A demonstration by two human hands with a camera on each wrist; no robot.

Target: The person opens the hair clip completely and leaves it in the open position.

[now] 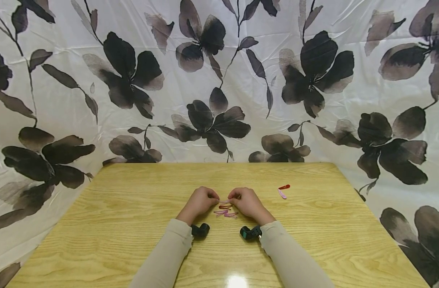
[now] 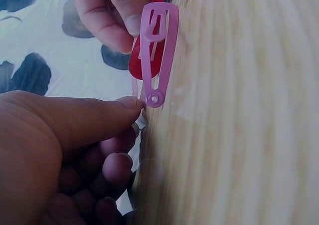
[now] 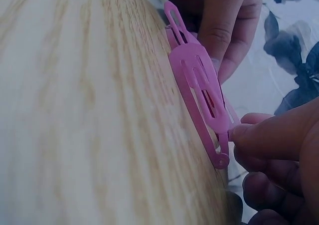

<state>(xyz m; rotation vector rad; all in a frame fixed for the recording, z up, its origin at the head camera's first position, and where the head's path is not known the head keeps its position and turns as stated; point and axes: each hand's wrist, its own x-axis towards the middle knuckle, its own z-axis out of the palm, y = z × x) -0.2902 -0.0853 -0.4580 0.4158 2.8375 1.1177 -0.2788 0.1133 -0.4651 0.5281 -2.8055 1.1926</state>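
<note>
Snap hair clips lie on the table between my two hands. My left hand (image 1: 202, 200) pinches one end of a pale pink hair clip (image 1: 224, 201) between thumb and finger, and my right hand (image 1: 246, 202) pinches its other end. Just nearer to me is a red hair clip (image 1: 225, 207). Closest lie two pink hair clips, one on the left (image 1: 219, 212) and one on the right (image 1: 231, 215). In the left wrist view a pink clip (image 2: 172, 45) overlaps the red one (image 2: 135, 68). A pink clip (image 3: 187, 95) partly hides the held clip in the right wrist view.
To the right on the wooden table (image 1: 140, 188) lie another red hair clip (image 1: 284, 187) and a pink hair clip (image 1: 282, 194), their ends close together. A floral cloth (image 1: 262, 92) hangs behind the table and along its sides. Each wrist wears a dark camera.
</note>
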